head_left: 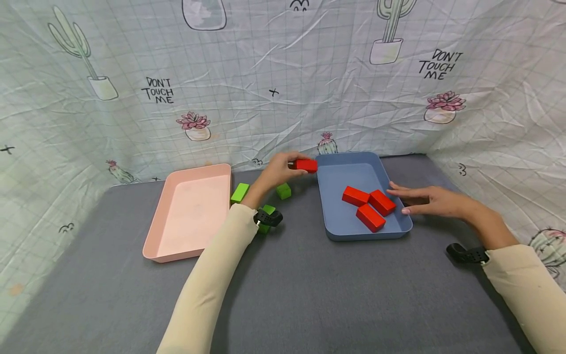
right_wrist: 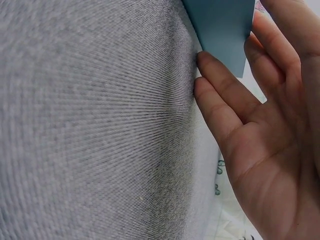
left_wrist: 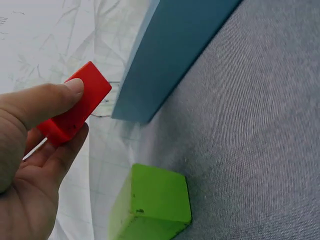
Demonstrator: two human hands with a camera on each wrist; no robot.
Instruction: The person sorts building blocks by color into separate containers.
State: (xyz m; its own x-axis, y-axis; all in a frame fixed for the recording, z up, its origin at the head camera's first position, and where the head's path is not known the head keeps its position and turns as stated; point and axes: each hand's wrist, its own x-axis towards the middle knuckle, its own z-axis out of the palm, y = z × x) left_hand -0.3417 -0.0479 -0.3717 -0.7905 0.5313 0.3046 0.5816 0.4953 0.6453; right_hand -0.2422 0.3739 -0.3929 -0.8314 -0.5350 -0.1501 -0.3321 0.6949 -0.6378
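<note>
My left hand point(head_left: 278, 172) pinches a red block point(head_left: 306, 165) between thumb and fingers, at the left rim of the blue tray point(head_left: 336, 233). The left wrist view shows the thumb flat on the face of that red block point(left_wrist: 82, 100), with the blue tray's wall point(left_wrist: 165, 60) beyond it. Three more red blocks lie inside the tray, one of them a front block point(head_left: 370, 218). At the tray's right side my right hand point(head_left: 435, 201) has its fingers extended, fingertips right at the rim. In the right wrist view these fingers point(right_wrist: 225, 95) hold nothing.
A pink tray point(head_left: 155, 255) stands on the left of the grey table point(head_left: 309, 305). Between the trays lie green blocks: one by the pink tray point(head_left: 240, 193), one behind the left wrist point(head_left: 284, 191), and another partly hidden under it. A patterned cloth point(head_left: 265, 73) hangs behind.
</note>
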